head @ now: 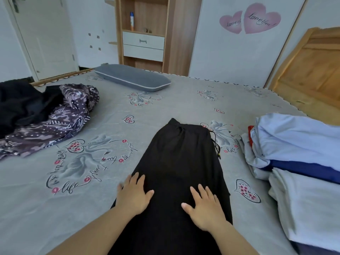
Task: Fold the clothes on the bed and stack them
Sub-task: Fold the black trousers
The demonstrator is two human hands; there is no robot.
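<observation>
— What was on the bed (165, 100), biggest first?

— The stack of folded clothes (301, 162) sat at the right edge, pale blue and white with a dark blue band. An unfolded heap (42, 116), black cloth over a purple patterned piece, lay at the left edge. A grey pillow (132, 77) rested along the far edge.

— And the black garment (180, 162)?

— It lay flat in the middle, its long axis running from the near edge straight toward the far edge. The narrow gathered end pointed away from the person, the wider end toward them. A thin cord (216, 144) trailed off its right side onto the sheet.

— The hands?

— Both flat, gripping nothing. The left hand (133, 195) pressed on the garment's left border, fingers spread, partly over the sheet. The right hand (207, 207) pressed on the cloth nearer the right border, fingers straight and pointing away.
</observation>
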